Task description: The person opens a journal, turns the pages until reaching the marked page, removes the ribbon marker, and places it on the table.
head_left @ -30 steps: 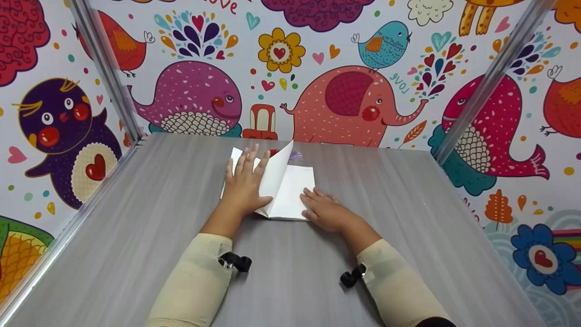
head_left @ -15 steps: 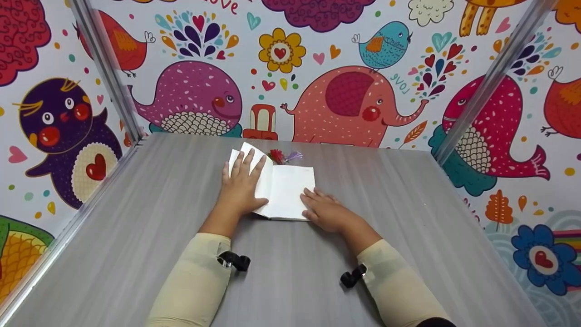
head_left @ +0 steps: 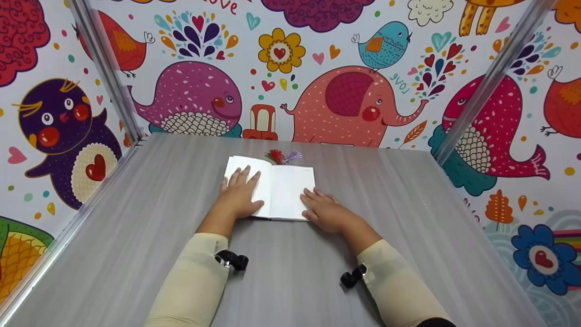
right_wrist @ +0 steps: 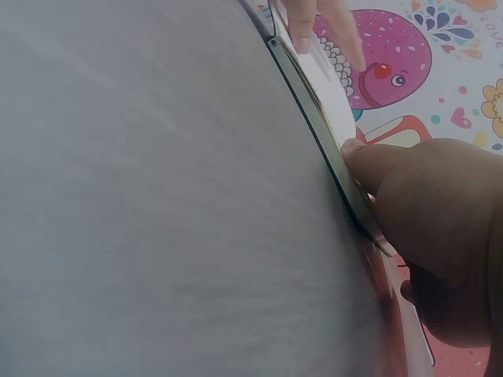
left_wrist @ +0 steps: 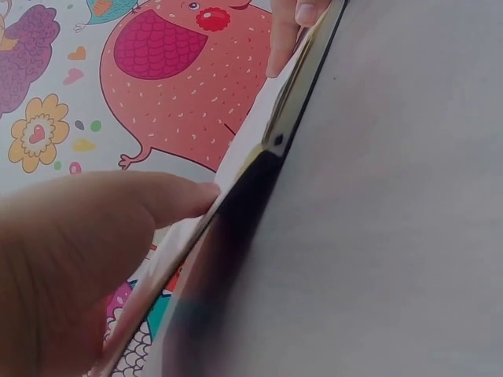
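An open book [head_left: 290, 188] with blank white pages lies on the grey table, its spine toward the middle. My left hand [head_left: 238, 194] rests on the left page with fingers spread and straight. My right hand [head_left: 327, 210] lies at the right page's outer edge, fingertips on the paper. In the left wrist view the left thumb [left_wrist: 169, 198] presses the page near the book's lower edge, and a dark shadow shows under that cover. The right wrist view shows the right thumb [right_wrist: 377, 163] on the page above the book's thick side.
Just behind the book lie a red tassel-like flower [head_left: 276, 156] and a light purple one [head_left: 294, 156]. The grey table [head_left: 386, 190] stretches around the book to metal posts [head_left: 109, 72] and walls printed with cartoon animals.
The raised pages have turned over to the left and now lie flat under my left hand, which has moved slightly left and down. The flowers came into sight. My right hand has stayed put.
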`<state>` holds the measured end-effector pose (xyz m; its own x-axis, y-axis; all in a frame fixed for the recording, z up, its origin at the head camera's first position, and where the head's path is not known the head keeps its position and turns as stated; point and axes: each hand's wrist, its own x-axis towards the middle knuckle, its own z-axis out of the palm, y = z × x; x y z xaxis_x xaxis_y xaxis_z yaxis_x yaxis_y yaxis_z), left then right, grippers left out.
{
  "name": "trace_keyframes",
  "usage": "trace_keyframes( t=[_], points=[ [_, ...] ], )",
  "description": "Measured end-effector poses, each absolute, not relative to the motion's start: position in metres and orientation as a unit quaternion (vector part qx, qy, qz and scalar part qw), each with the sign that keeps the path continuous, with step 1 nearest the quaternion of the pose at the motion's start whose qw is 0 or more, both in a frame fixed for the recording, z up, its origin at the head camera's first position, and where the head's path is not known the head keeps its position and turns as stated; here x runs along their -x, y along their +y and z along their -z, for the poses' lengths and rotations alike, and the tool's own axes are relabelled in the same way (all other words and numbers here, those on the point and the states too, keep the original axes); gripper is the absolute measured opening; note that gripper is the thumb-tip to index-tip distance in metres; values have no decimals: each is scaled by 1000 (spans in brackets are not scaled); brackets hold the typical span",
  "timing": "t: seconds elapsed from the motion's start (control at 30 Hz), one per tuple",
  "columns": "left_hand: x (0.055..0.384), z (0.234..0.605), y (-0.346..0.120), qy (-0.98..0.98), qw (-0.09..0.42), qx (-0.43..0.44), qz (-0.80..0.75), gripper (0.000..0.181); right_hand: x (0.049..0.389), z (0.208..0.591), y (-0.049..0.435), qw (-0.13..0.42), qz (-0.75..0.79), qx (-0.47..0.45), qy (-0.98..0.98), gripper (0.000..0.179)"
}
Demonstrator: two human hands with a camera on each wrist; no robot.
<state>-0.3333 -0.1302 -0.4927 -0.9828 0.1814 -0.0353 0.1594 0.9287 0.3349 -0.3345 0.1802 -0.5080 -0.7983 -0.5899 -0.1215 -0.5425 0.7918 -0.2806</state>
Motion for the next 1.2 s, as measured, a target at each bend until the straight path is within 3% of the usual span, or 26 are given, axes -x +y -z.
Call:
trace_keyframes(
  t=[0.4, 0.93, 1.2],
  points=[
    [335, 501, -136, 969, 118, -88, -196, 76, 335, 509, 180, 98, 117, 302, 941, 65],
    [335, 498, -134, 968, 140, -71, -198, 77, 336, 508, 180, 95, 132, 322, 933, 61],
    [334, 497, -134, 969, 133, -78, -192, 78, 335, 504, 182, 110, 134, 321, 931, 74]
  ],
)
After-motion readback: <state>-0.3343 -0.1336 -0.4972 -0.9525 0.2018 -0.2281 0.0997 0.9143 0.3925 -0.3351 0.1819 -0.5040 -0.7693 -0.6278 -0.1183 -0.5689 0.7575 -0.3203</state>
